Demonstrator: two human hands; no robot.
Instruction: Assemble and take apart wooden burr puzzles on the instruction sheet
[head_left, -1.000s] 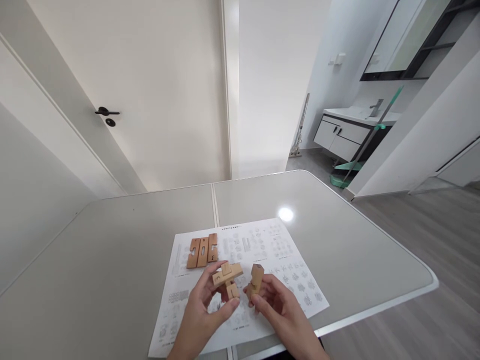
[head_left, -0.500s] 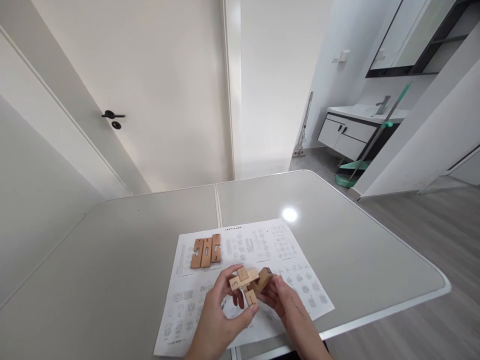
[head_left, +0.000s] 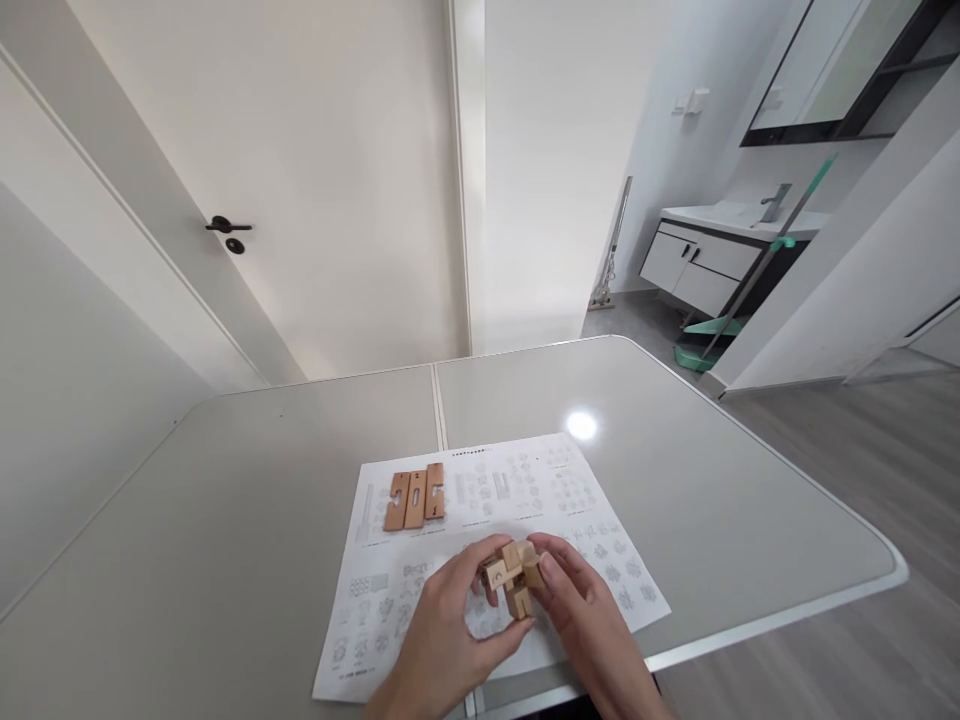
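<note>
Between my two hands, above the printed sheet [head_left: 420,620], is a small wooden interlocking puzzle [head_left: 511,578] made of notched pale blocks. My left hand [head_left: 457,625] grips it from the left, thumb under the lower block and fingers behind the upper part. On the other side, my right hand [head_left: 581,610] pinches a notched wooden block [head_left: 531,568] against the puzzle's right side. Its far fingers are partly hidden. Pen marks show on some block faces. Three flat brown wooden pieces [head_left: 415,498] with slots and numbers lie side by side on the sheet's upper left.
The sheet carries rows of small printed diagrams. It lies on a grey table [head_left: 262,520] with a pale rim and a seam down the middle. Beyond stand a white door [head_left: 337,180], a sink cabinet [head_left: 701,262] and a green dustpan [head_left: 697,357].
My right hand has brought its block leftward against the puzzle, its fingers now closer around it. Both hands sit nearer together, and the puzzle has shifted slightly right and turned.
</note>
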